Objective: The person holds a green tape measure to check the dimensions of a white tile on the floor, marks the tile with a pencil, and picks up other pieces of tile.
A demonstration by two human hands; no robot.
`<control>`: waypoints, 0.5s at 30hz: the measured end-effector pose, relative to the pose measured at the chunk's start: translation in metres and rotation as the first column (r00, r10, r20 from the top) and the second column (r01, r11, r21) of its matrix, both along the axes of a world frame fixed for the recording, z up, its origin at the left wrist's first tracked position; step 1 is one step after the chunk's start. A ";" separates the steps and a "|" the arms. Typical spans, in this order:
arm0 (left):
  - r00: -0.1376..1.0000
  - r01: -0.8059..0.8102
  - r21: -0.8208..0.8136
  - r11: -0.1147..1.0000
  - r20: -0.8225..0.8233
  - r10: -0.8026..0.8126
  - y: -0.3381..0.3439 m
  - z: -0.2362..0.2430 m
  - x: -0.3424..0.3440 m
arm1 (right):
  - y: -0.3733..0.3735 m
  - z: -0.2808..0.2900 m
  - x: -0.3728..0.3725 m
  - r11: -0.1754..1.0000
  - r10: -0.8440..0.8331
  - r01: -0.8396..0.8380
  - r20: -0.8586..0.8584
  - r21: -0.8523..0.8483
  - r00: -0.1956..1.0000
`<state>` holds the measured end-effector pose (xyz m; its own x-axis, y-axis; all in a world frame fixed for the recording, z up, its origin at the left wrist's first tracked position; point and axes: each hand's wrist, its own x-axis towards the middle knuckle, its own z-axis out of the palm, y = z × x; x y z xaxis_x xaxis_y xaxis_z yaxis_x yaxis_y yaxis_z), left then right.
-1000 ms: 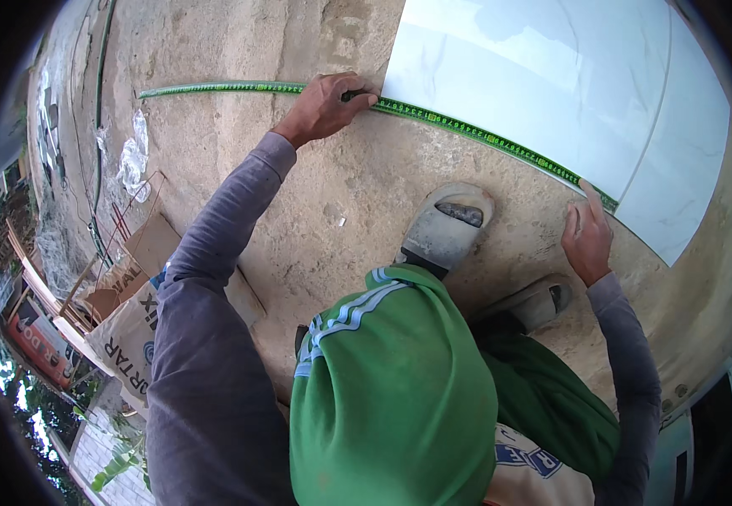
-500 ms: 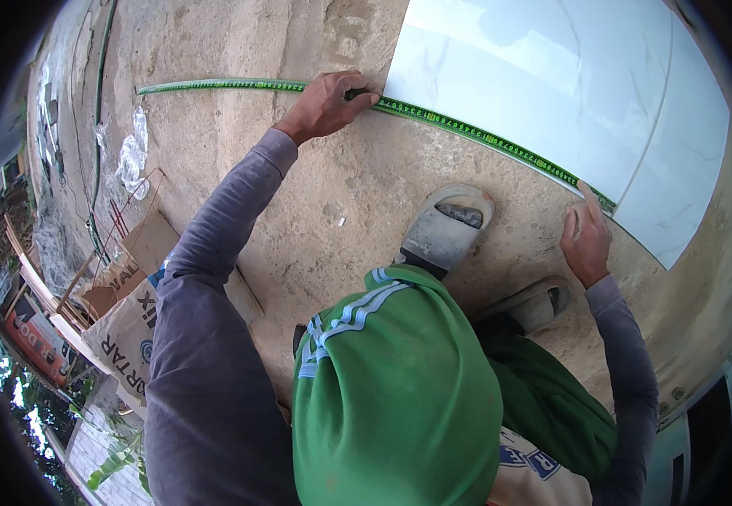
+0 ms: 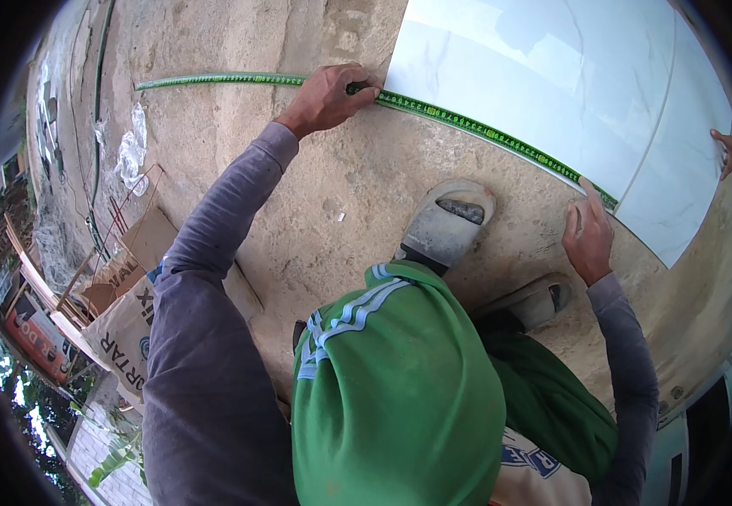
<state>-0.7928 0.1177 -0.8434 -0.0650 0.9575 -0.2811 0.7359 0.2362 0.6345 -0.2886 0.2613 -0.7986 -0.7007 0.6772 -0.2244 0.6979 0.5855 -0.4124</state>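
A green tape measure blade (image 3: pixel 484 132) lies along the near edge of a large white tile (image 3: pixel 543 76) with faint grey veins. My left hand (image 3: pixel 328 97) is closed around the blade at the tile's left corner, with the thumb and forefinger pinching it. Beyond that hand the blade runs on over the ground to the left, its tip free. My right hand (image 3: pixel 588 234) presses the other part of the blade against the tile edge, forefinger stretched along it and the other fingers curled. Just past this fingertip, a thin line (image 3: pixel 648 139) crosses the tile.
Another person's hand (image 3: pixel 731 153) touches the tile's right edge. On the rough concrete floor (image 3: pixel 324 177) lie crumpled clear plastic (image 3: pixel 132 152) and a dark hose (image 3: pixel 98 110). Cardboard and a paper sack (image 3: pixel 126 337) stand at the left. My sandals (image 3: pixel 450 221) are below the tile.
Another person's hand has come into view at the tile's right edge. My two hands and the tape measure hold nearly the same place.
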 end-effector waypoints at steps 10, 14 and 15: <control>0.999 -0.027 -0.088 0.996 -0.035 0.024 0.004 0.008 0.002 | 0.002 -0.003 0.005 0.999 0.022 -0.021 -0.022 0.046 1.000; 0.999 0.008 0.039 0.999 -0.047 -0.006 0.000 -0.008 -0.002 | 0.002 -0.004 0.007 1.000 0.020 -0.020 -0.002 0.016 1.000; 0.999 0.007 0.035 0.999 -0.041 -0.005 0.001 -0.008 -0.001 | 0.003 -0.004 0.007 1.000 0.019 -0.019 -0.011 0.019 1.000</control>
